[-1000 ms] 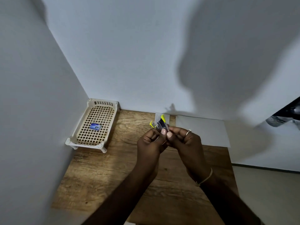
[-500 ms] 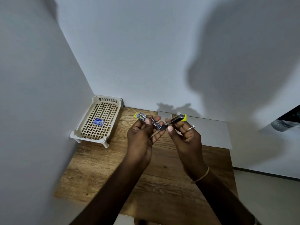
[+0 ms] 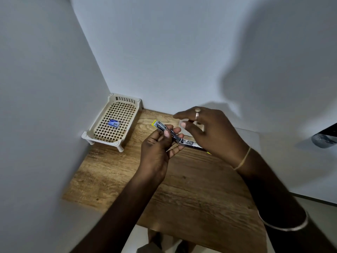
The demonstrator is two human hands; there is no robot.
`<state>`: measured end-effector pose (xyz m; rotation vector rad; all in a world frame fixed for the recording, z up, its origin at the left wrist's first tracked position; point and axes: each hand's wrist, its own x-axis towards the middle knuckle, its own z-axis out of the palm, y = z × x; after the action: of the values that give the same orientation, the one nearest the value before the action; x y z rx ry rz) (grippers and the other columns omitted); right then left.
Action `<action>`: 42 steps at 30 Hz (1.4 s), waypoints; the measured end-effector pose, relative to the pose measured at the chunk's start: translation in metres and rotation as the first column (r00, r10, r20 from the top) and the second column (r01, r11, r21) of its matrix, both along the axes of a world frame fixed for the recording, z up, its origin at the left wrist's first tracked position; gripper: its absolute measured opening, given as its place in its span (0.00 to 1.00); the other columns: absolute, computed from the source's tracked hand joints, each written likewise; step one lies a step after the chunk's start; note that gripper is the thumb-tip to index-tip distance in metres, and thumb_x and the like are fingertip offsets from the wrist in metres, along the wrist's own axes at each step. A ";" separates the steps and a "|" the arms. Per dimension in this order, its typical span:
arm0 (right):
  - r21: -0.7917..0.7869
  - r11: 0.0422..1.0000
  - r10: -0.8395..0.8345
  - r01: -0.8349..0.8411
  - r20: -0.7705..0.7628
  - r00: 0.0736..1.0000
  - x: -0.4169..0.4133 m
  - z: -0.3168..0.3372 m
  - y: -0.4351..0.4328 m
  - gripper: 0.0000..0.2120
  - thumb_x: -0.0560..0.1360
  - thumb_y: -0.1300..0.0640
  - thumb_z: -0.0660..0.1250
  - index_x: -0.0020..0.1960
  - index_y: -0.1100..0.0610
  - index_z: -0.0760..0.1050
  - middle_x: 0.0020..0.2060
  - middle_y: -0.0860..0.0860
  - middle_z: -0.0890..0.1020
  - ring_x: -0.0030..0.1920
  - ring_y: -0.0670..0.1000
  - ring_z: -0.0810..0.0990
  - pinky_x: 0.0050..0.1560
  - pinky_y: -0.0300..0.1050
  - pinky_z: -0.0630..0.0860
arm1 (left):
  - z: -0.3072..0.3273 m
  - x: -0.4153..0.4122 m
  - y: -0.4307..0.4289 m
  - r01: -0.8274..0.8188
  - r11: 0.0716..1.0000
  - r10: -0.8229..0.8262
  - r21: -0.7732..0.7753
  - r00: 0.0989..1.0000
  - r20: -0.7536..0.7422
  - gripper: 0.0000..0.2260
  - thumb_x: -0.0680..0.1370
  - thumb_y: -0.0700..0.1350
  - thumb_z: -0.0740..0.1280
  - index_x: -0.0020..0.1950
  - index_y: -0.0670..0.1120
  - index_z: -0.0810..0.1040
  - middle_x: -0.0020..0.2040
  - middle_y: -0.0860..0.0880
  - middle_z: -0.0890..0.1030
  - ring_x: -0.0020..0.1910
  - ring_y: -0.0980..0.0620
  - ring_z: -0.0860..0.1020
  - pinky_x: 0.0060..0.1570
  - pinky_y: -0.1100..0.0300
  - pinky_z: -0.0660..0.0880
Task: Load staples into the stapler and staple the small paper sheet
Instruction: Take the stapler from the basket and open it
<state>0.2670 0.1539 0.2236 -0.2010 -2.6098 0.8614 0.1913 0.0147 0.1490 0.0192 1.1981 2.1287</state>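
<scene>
A small metal stapler [image 3: 175, 136] with yellow ends is swung fully open, nearly flat, above the wooden table [image 3: 182, 179]. My left hand [image 3: 160, 145] grips its left half between thumb and fingers. My right hand [image 3: 209, 132] hovers over the right half with fingers spread, covering part of it, and appears to hold nothing. A small blue staple box [image 3: 114, 123] lies in the beige lattice tray [image 3: 102, 121] at the back left. A small paper sheet [image 3: 199, 126] peeks out behind my right hand near the wall.
A larger white sheet [image 3: 249, 141] lies on the table's back right. Walls close in at the left and rear. A dark object [image 3: 324, 139] sits at the far right edge. The floor shows below the table's front edge.
The stapler went from folded to spread wide open. My right hand has let go of its right arm and lifted above it, while my left hand keeps hold.
</scene>
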 end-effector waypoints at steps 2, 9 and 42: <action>0.133 0.990 0.024 -0.039 0.117 0.993 -0.008 0.002 -0.005 0.16 0.80 0.56 0.66 0.64 0.41 0.79 0.55 0.42 0.83 0.55 0.47 0.81 0.52 0.50 0.78 | -0.002 0.006 0.002 0.009 1.000 -0.009 -0.012 1.000 -0.012 0.09 0.78 0.45 0.68 0.55 0.44 0.82 0.48 0.48 0.87 0.46 0.50 0.86 0.41 0.55 0.83; 0.236 0.965 0.071 -0.114 0.183 0.981 -0.002 -0.003 -0.008 0.17 0.81 0.55 0.63 0.66 0.39 0.77 0.60 0.42 0.80 0.58 0.49 0.80 0.51 0.51 0.78 | 0.001 0.024 0.001 0.036 0.998 -0.039 -0.060 0.998 -0.043 0.07 0.82 0.42 0.66 0.53 0.45 0.83 0.46 0.47 0.86 0.44 0.51 0.86 0.40 0.55 0.83; -0.083 0.982 0.186 -0.172 0.213 0.959 -0.017 -0.008 -0.079 0.11 0.76 0.54 0.72 0.46 0.53 0.70 0.40 0.44 0.82 0.39 0.46 0.80 0.40 0.45 0.75 | 0.018 -0.017 -0.078 0.228 0.961 -0.230 -0.155 0.973 0.001 0.13 0.77 0.26 0.61 0.50 0.38 0.82 0.44 0.42 0.86 0.37 0.47 0.86 0.33 0.55 0.83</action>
<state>0.2504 0.0750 0.2154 -0.0811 -2.8427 1.0385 0.1748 -0.0633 0.1671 0.1025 1.3015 1.8347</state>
